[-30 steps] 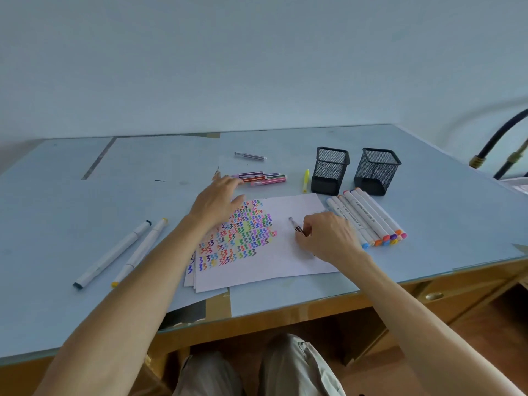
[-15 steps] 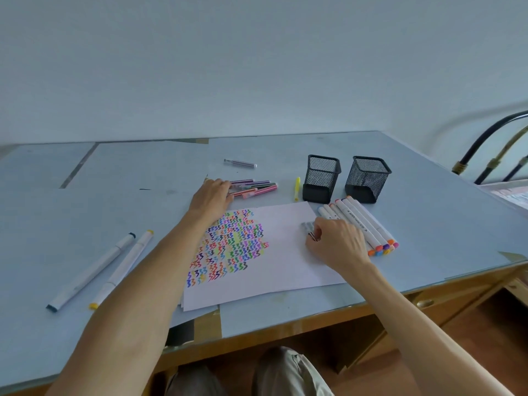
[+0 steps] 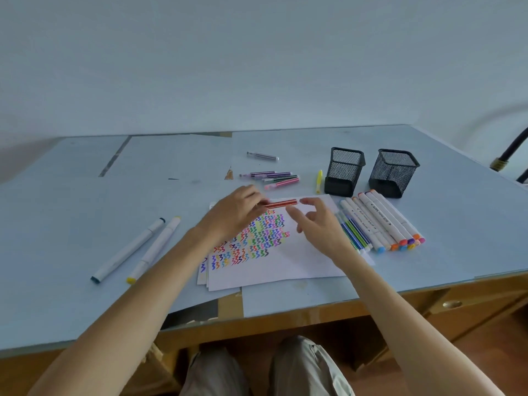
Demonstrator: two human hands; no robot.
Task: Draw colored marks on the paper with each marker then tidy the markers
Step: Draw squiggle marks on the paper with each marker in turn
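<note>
The left hand [image 3: 237,212] pinches a red marker [image 3: 281,203] above the paper [image 3: 300,258]; the right hand [image 3: 317,221], fingers loosely spread and empty, should grip the cap end and pull straight.

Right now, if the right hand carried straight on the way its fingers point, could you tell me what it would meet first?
The right hand points up-left toward the red marker held by the left hand. Its fingertips are nearly at the marker's free end, so that would probably be met first, though depth is hard to judge from one view.
</note>
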